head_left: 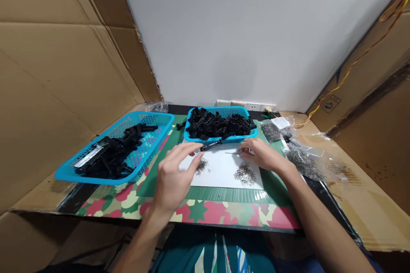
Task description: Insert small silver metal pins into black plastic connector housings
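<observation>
My left hand (pixel 175 172) pinches the near end of a slim black plastic part (pixel 211 146) between thumb and fingertips, above the white sheet (pixel 221 175). My right hand (pixel 258 152) is closed, and a thin metal tool (pixel 231 152) sticks out leftward from its fingers; its kind is too small to tell. Under the left fingers lies a small pile of tiny metal pieces (pixel 201 165). A larger pile of such metal pieces (pixel 245 174) sits just below my right hand.
Behind the sheet stands a blue basket (pixel 221 138) full of black plastic parts. A larger blue basket (pixel 150 149) with black parts is at left. Plastic bags of metal pieces (pixel 304 163) lie at right. Cardboard walls (pixel 64 72) flank the table.
</observation>
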`<state>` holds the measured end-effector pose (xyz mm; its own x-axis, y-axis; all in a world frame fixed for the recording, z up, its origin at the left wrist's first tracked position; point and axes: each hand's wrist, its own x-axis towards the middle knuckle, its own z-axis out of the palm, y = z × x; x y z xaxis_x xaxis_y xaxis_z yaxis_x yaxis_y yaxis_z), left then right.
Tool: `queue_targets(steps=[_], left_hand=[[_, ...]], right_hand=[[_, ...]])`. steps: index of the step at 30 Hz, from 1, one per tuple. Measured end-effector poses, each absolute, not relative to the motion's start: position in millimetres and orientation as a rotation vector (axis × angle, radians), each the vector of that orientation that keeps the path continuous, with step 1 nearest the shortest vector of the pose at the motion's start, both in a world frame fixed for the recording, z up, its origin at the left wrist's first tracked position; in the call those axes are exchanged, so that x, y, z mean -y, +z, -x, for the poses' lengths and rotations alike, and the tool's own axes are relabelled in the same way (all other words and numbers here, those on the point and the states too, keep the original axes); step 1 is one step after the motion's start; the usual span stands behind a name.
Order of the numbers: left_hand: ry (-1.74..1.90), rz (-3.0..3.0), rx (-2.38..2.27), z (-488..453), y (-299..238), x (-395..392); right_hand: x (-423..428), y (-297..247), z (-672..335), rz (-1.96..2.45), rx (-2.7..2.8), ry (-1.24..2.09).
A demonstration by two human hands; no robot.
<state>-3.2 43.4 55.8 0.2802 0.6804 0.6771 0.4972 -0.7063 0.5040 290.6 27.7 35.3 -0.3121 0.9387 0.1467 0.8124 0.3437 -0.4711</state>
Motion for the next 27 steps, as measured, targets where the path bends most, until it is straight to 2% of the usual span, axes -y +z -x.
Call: queue_targets(steps=[5,9,27], left_hand=[[1.439,-2.219,-1.298,4.9,100.6,-104.7],[1.294,-2.248,-1.435,-4.3,117.4,-158.5],[0.494,-2.495,-1.340,-94.8,107.3,-263.0]], right_hand=[[-23.1,28.6,-298.7,1.388,2.124,0.638],[-23.3,16.9,-300.1,1.363,2.062,0.799],[-24.2,18.9,-309.3,1.413,1.957,0.831]])
